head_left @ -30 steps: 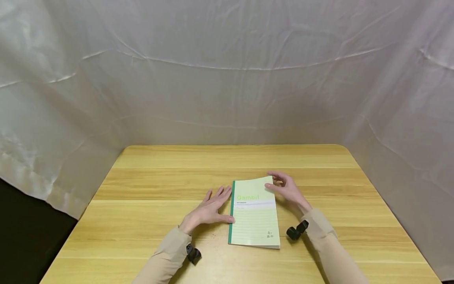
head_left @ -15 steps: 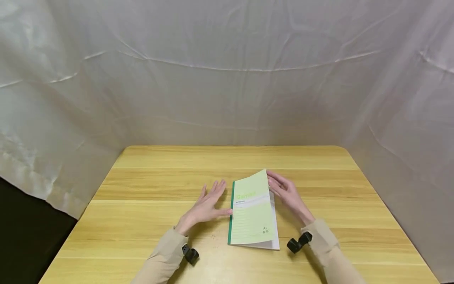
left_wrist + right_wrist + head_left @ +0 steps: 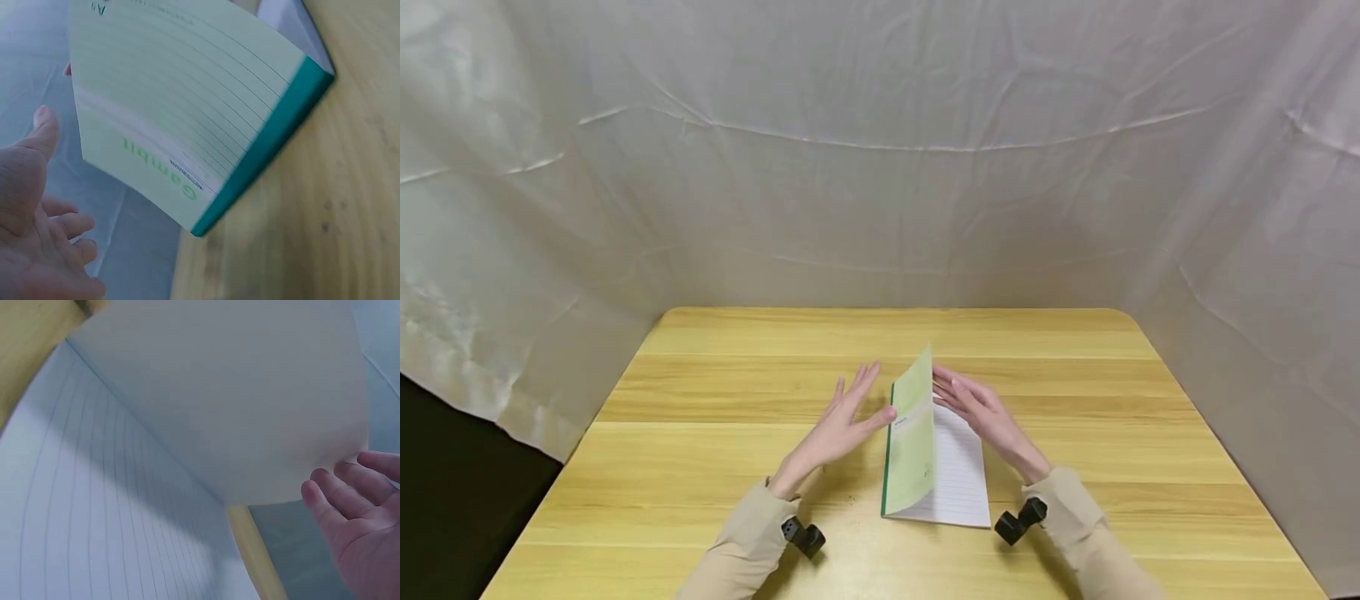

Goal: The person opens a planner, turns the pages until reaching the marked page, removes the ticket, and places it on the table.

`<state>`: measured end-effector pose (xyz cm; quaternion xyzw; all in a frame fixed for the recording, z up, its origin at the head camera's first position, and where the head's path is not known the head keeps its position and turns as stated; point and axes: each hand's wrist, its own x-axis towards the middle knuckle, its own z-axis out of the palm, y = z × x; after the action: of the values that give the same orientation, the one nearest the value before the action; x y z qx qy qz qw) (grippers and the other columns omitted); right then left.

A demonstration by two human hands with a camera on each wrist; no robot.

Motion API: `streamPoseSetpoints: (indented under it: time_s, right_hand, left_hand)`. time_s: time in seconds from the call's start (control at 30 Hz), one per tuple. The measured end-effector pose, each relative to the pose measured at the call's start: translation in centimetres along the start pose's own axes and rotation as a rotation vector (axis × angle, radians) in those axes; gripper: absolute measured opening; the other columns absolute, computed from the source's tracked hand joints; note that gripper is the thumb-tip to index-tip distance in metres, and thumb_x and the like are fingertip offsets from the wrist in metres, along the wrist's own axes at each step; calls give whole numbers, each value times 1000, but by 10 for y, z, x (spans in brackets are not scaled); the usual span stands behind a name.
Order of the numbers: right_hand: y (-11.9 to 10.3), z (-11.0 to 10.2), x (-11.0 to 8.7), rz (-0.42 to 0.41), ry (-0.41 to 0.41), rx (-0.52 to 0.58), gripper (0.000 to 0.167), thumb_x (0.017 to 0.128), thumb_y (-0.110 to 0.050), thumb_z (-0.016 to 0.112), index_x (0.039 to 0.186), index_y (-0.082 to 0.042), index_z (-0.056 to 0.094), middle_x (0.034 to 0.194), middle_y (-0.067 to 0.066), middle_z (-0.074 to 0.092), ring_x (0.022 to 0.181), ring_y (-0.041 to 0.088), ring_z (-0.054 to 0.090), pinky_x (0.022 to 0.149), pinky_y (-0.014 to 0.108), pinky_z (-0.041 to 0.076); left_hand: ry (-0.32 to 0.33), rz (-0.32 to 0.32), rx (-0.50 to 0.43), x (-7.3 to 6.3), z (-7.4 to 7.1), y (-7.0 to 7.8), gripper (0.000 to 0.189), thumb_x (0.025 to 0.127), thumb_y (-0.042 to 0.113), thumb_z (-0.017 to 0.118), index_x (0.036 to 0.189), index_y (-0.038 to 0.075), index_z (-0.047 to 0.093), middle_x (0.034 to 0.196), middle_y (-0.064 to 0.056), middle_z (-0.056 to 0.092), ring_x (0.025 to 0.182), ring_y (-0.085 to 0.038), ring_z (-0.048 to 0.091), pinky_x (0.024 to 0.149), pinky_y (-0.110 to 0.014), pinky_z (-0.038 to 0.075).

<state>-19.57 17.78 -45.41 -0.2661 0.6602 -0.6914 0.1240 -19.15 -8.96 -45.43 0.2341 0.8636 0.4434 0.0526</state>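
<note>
A pale green notebook (image 3: 958,479) with a teal spine lies on the table, its front cover (image 3: 912,450) raised nearly upright and tilted left. White ruled pages show underneath. On the cover's inner side, near its far corner, the extended fingers of my right hand (image 3: 992,421) touch it without pinching, as the right wrist view shows with the same hand (image 3: 369,519). My left hand (image 3: 835,433) hovers left of the spine, fingers spread and holding nothing. In the left wrist view that hand (image 3: 28,219) appears apart from the cover (image 3: 169,94), which bears "Gambit" lettering.
The wooden table (image 3: 737,383) extends on both sides of the notebook. Grey fabric curtains (image 3: 880,208) hang behind the table and along its sides. A dark gap (image 3: 460,492) shows at the lower left, beyond the table edge.
The cover has swung up and leftward from lying nearly flat, uncovering the ruled page. My right hand has moved left with it, its thumb off the cover. My left hand has lifted slightly.
</note>
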Motion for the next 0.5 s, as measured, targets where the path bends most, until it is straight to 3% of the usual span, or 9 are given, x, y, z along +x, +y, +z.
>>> streamPoseSetpoints:
  time_s: [0.1, 0.27, 0.37, 0.5]
  right_hand:
    - [-1, 7, 3, 1, -36, -32, 58, 112, -28, 27, 154, 12, 23, 162, 31, 22, 150, 41, 27, 121, 33, 36]
    - [0, 17, 7, 32, -76, -99, 56, 112, -28, 27, 155, 7, 25, 163, 27, 26, 151, 44, 28, 123, 54, 25]
    - [1, 22, 9, 56, -88, -124, 55, 112, -29, 27, 156, 4, 27, 163, 24, 28, 151, 42, 30, 123, 55, 27]
    - [3, 27, 10, 70, -104, -138, 54, 112, -30, 28, 157, -1, 29, 164, 20, 29, 151, 38, 32, 123, 54, 28]
  left_hand:
    - [21, 1, -84, 1, -3, 4, 83, 100, 46, 58, 163, 15, 14, 170, -10, 12, 158, -36, 4, 126, -62, -6]
    - [33, 31, -250, 4, -8, 6, 82, 101, 36, 59, 163, 11, 11, 170, -11, 13, 157, -34, 13, 128, -54, 7]
    - [23, 29, -356, 5, -10, 6, 83, 102, 31, 59, 163, 10, 7, 170, -10, 12, 158, -30, 16, 128, -48, 17]
    - [19, 12, -473, 6, -13, 6, 82, 102, 25, 59, 162, 7, 5, 170, -11, 14, 157, -30, 19, 127, -44, 18]
